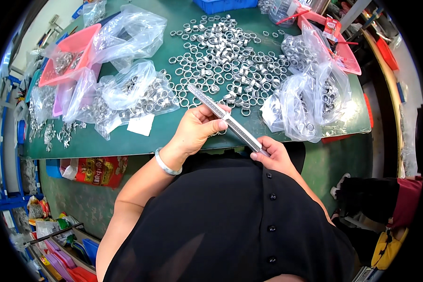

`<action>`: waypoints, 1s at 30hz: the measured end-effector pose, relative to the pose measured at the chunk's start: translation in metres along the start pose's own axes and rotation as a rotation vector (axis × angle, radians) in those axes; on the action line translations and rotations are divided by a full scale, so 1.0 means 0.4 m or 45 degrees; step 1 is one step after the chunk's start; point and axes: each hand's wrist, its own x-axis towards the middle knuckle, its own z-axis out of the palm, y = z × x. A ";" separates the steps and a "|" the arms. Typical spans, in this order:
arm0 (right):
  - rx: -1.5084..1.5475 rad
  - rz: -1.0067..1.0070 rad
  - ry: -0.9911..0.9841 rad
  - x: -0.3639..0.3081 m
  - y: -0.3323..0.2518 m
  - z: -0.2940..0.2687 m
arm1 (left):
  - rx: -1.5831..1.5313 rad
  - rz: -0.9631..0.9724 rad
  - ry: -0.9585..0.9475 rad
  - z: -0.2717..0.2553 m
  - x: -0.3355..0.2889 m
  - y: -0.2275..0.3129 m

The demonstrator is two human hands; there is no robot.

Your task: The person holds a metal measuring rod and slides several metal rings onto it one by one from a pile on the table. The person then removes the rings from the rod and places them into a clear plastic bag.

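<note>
A long silver ring mandrel point(243, 133) with marks along its length slants across the front edge of the table, between my two hands. My left hand point(196, 128) pinches it near the middle, thumb on top and fingers behind. My right hand point(276, 156) is closed round its lower right end. A bright spot shows at my left thumb tip; whether a ring sits on the mandrel there I cannot tell. Beyond my hands, a wide heap of loose silver rings point(230, 61) covers the middle of the green table point(174, 143).
Clear plastic bags of rings lie left point(136, 89) and right point(298, 105) of the heap. A white paper slip point(141, 125) lies by the left bags. Pink baskets point(87, 44) stand at the left, with another pink basket point(350, 61) at the right. A blue bin point(225, 5) is at the back.
</note>
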 end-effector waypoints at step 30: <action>0.153 -0.021 0.084 -0.022 0.024 -0.030 | 1.821 0.198 0.156 -0.060 0.021 0.077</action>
